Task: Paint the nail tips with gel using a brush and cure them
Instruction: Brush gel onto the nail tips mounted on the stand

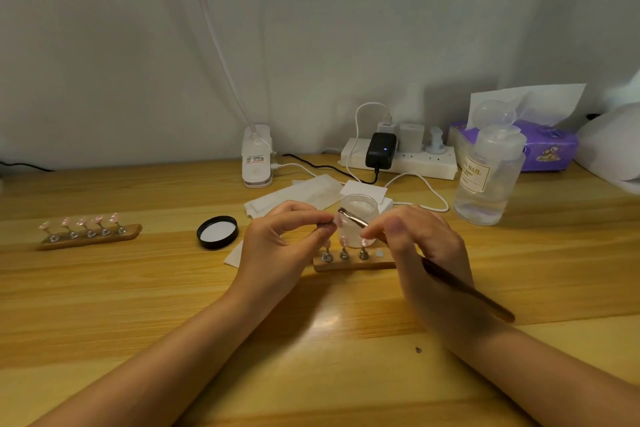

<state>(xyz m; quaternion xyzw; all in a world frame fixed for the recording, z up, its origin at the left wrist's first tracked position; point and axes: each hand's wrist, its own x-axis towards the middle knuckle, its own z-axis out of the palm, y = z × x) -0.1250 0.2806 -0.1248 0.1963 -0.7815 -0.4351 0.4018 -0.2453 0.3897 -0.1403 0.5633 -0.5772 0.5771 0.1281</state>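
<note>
My left hand (287, 236) pinches a small metal stand bearing a pale pink nail tip (337, 220), lifted above the wooden holder bar (353, 265). My right hand (426, 246) grips a brown-handled brush (464, 289); its metal ferrule and bristles (344, 212) lie against the held nail tip. Three stands with nail tips (344, 251) remain on the bar. An open clear jar (358, 210) stands just behind the hands, its black lid (217, 231) lying upturned to the left. A white clip lamp (257, 159) sits at the back.
A second wooden bar with several pink nail tips (90, 232) lies at the far left. A clear liquid bottle (488, 177), a purple tissue pack (540, 146) and a power strip with chargers (398, 158) stand at the back right. White paper sheets (301, 196) lie behind the jar.
</note>
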